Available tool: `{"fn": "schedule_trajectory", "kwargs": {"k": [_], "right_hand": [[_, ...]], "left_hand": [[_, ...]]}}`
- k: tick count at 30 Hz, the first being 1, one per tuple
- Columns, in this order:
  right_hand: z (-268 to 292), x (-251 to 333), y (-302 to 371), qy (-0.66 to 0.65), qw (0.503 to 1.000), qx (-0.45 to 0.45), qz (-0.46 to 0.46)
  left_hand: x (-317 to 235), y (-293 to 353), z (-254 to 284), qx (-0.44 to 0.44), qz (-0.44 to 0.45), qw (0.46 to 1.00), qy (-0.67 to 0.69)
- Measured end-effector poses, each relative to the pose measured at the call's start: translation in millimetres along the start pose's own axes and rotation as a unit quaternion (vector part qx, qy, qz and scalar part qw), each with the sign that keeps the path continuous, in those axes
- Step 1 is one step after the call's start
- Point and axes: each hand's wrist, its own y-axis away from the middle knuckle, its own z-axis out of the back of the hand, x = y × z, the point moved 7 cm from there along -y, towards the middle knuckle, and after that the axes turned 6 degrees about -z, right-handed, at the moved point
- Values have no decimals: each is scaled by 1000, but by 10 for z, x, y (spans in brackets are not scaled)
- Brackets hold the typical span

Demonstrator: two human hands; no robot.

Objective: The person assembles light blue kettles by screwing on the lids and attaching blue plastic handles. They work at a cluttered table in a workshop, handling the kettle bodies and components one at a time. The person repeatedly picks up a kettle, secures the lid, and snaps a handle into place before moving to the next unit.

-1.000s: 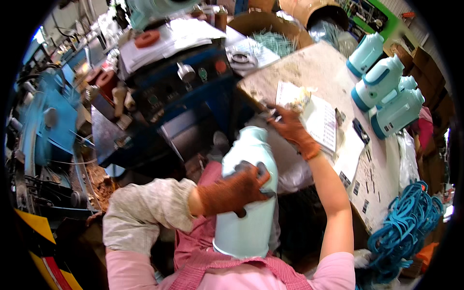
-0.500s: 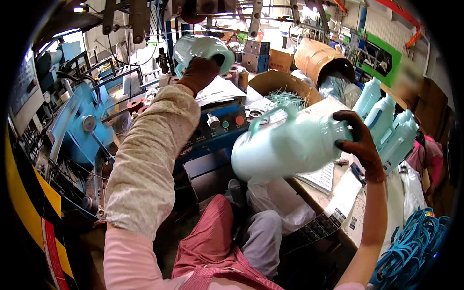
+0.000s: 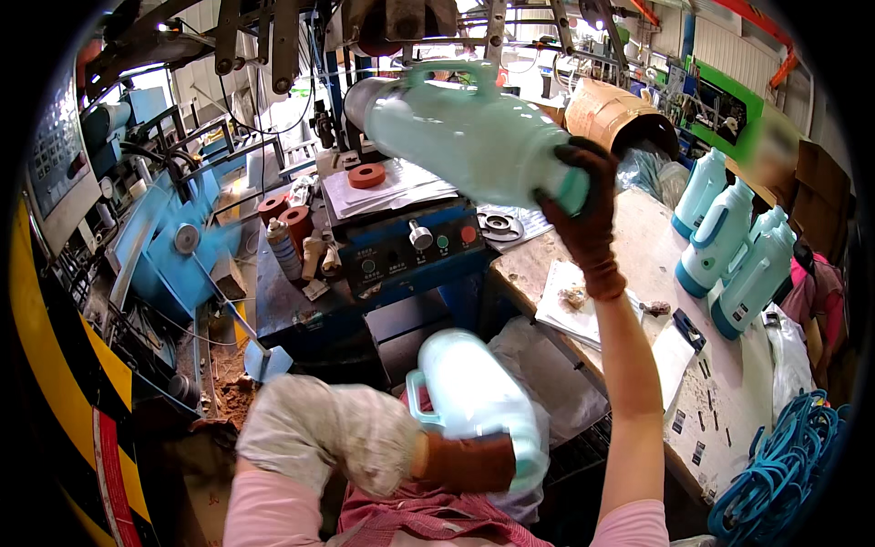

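Two pale green plastic bottles with side handles are in my gloved hands. High in front of me, my right hand (image 3: 588,187) grips one bottle (image 3: 456,132) by its neck. That bottle lies nearly level, handle up, its base end meeting a dark grey cylinder (image 3: 358,102) on the machine; whether it is fitted around the cylinder I cannot tell. Close to my lap, my left hand (image 3: 469,460) is closed on the neck end of the other bottle (image 3: 478,383), which is blurred and points away from me. Several similar bottles with darker bases (image 3: 752,283) stand upright on the right-hand table.
A control box (image 3: 401,242) with knob and buttons stands ahead, bearing papers and a red ring (image 3: 366,175). A spray can (image 3: 283,246) is left of it. Papers (image 3: 570,301) lie on the table (image 3: 729,401). Blue straps (image 3: 775,474) are bundled at the lower right. Metal arms hang overhead.
My left hand has brought its bottle down from the machine to my lap. My right hand has raised its bottle up and leftward to the cylinder.
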Motion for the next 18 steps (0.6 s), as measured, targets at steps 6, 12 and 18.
{"fn": "schedule_trajectory", "kwargs": {"k": [6, 12, 18], "right_hand": [[-824, 367, -65, 40, 993, 82, 81], [-1674, -192, -314, 72, 988, 86, 107], [-2264, -422, -478, 156, 978, 102, 90]], "left_hand": [[-330, -167, -307, -80, -249, 795, 547], [1808, 452, -458, -383, 79, 831, 396], [3587, 1165, -1147, -232, 428, 873, 36]]}}
